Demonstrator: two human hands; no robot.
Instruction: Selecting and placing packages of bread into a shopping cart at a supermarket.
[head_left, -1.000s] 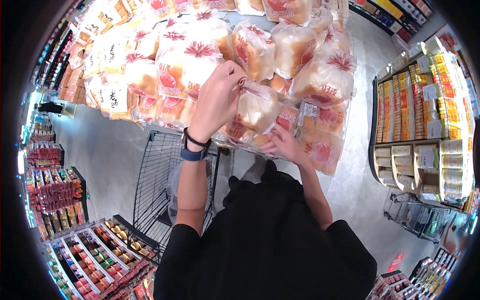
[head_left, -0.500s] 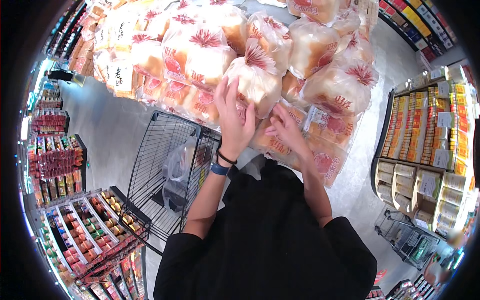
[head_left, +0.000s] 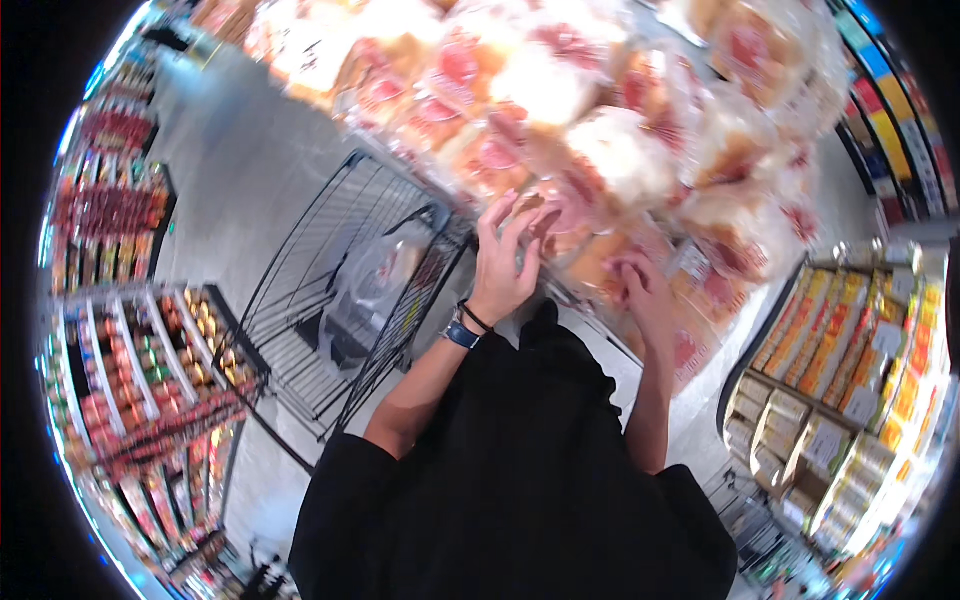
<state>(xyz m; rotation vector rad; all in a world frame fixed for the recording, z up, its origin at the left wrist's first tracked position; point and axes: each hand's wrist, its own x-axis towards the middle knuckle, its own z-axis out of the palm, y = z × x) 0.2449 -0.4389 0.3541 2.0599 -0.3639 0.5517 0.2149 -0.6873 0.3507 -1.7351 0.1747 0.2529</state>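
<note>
Bagged loaves of bread are heaped on a display in front of me, in clear plastic with red print and gathered red tops. My left hand (head_left: 508, 262), with a dark wristband, is open at the heap's near edge. Its fingers are apart and curved, close to a flat bread pack (head_left: 495, 150), with nothing held in them. To its right is my right hand (head_left: 645, 288), fingers loosely bent and apart, over the lower flat packs (head_left: 695, 290). Beyond both hands sits a rounded bagged loaf (head_left: 622, 155). Blur hides whether any fingertip touches plastic.
A wire shopping cart (head_left: 300, 290) stands at my left against the display, holding a translucent plastic bag (head_left: 375, 290). Left of it is a shelf of small packaged goods (head_left: 130, 370). On the right stands a rack of yellow and white packages (head_left: 830, 360), with another cart (head_left: 755, 525) below it.
The view has turned, so the bread heap sits further right and higher. Both hands have drawn back from the rounded loaf they were beside; the right hand's fingers are more bent.
</note>
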